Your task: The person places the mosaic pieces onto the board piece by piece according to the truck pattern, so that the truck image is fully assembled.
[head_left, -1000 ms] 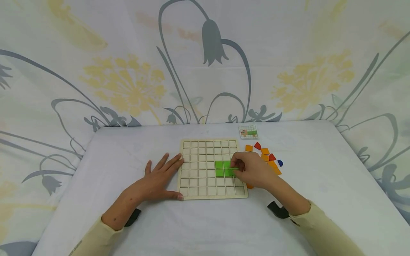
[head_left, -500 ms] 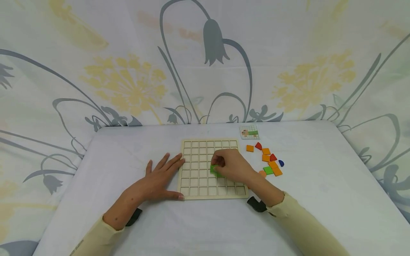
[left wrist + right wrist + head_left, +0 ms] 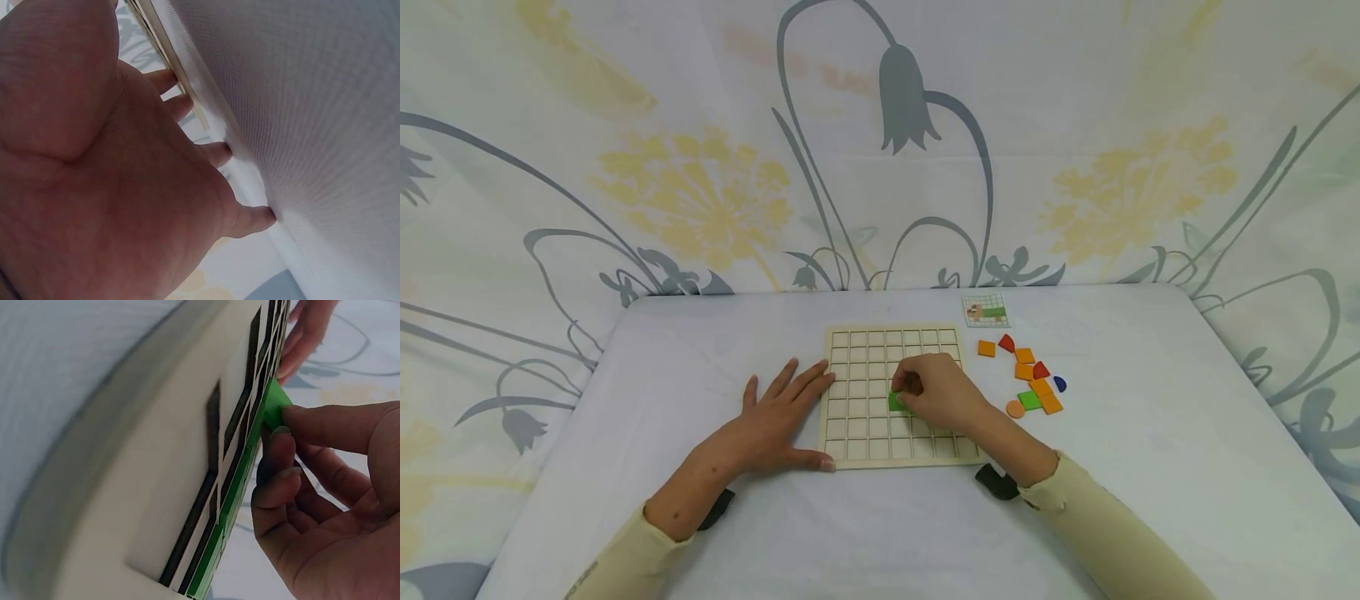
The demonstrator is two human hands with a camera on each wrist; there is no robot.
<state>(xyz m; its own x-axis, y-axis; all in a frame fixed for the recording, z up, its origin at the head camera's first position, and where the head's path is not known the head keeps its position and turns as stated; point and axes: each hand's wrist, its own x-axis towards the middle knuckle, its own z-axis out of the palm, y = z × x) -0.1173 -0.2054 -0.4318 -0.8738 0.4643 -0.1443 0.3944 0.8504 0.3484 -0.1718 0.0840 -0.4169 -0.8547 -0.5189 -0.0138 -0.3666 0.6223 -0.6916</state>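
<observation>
A pale wooden grid board (image 3: 857,427) lies flat on the white table. My right hand (image 3: 942,392) is above its middle and pinches a green square tile (image 3: 275,407) between thumb and fingertips. In the right wrist view that tile stands tilted at the grid, and other green tiles (image 3: 207,559) lie in the cells beside it. The hand hides most of these green tiles from the head view. At the board's left side my left hand (image 3: 778,423) is spread flat, its fingertips and thumb touching the rim.
Right of the board lie loose orange squares (image 3: 987,348), red pieces (image 3: 1006,342), a blue piece (image 3: 1060,384), a green tile (image 3: 1029,401) and an orange disc (image 3: 1015,409). A small picture card (image 3: 987,310) lies behind them. A patterned cloth (image 3: 700,200) hangs at the back.
My right hand has moved left across the board from its right part to the middle, shifting only slightly in the last half second. The left hand has stayed by the rim.
</observation>
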